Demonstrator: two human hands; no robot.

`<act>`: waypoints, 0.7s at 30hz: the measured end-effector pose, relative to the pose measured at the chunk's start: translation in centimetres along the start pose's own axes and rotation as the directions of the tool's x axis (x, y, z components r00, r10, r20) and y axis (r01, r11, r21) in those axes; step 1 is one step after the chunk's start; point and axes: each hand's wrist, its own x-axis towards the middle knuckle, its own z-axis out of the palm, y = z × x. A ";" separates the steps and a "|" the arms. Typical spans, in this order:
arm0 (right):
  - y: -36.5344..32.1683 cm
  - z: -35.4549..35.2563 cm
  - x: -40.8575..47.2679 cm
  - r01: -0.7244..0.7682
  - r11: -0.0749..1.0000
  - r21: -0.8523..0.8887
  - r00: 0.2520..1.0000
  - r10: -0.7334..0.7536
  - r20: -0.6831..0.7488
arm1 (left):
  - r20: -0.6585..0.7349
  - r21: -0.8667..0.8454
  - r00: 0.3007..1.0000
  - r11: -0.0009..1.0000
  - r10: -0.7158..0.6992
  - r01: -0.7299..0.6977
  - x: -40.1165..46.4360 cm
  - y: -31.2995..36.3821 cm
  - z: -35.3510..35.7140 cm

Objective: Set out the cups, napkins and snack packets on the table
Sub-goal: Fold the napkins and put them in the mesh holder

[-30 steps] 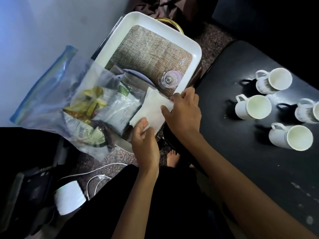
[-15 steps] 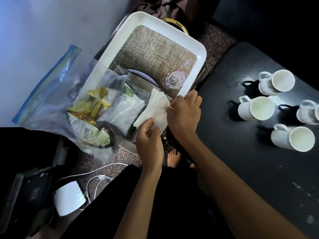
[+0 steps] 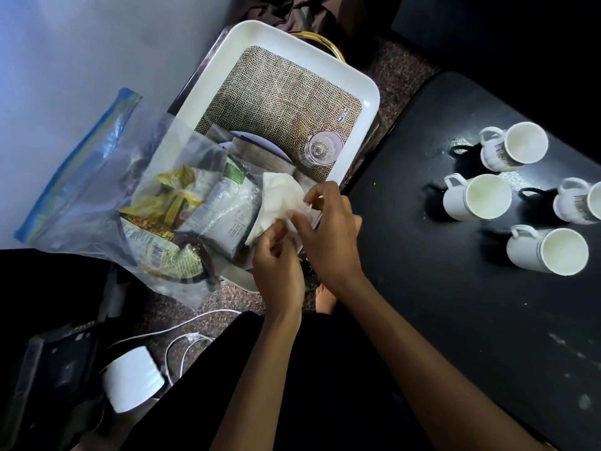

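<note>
A stack of white napkins (image 3: 279,200) lies at the near edge of the white tray (image 3: 270,43). My left hand (image 3: 276,262) pinches the stack's near corner. My right hand (image 3: 328,229) pinches a napkin layer at the stack's right side. Several snack packets (image 3: 208,213) sit inside a clear zip bag (image 3: 97,190) that overlaps the tray's left part. Several white cups (image 3: 478,196) stand upright on the black table (image 3: 455,304) at the right.
The tray's burlap-print picture shows a plate and a glass (image 3: 323,148). On the floor at lower left lie a white charger block (image 3: 133,382), white cables (image 3: 182,340) and a dark device (image 3: 55,369). My bare foot (image 3: 325,297) shows beneath my hands. A pale wall fills the upper left.
Both hands have closed in on the napkin stack. The flat stack is now crumpled and lifted at its near side, with my right fingers peeling at a layer.
</note>
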 end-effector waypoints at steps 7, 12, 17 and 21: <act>-0.3 -2.0 0.9 -0.183 0.887 0.425 0.977 0.212 -0.022 | -0.198 0.129 0.892 0.913 0.406 -0.387 -1.3 1.1 -0.3; 0.2 -4.6 1.6 -0.164 0.789 0.593 0.979 0.206 -0.003 | -0.019 0.364 0.761 0.713 0.649 -0.599 -0.8 2.5 0.2; 1.1 -7.6 2.1 -0.111 0.763 0.636 0.992 0.127 0.021 | 0.277 0.344 0.708 0.621 0.650 -0.704 -0.1 5.4 1.5; 2.4 -10.5 1.9 -0.068 0.769 0.635 0.998 0.043 0.055 | 0.466 0.242 0.748 0.745 0.473 -0.622 -0.2 6.8 3.1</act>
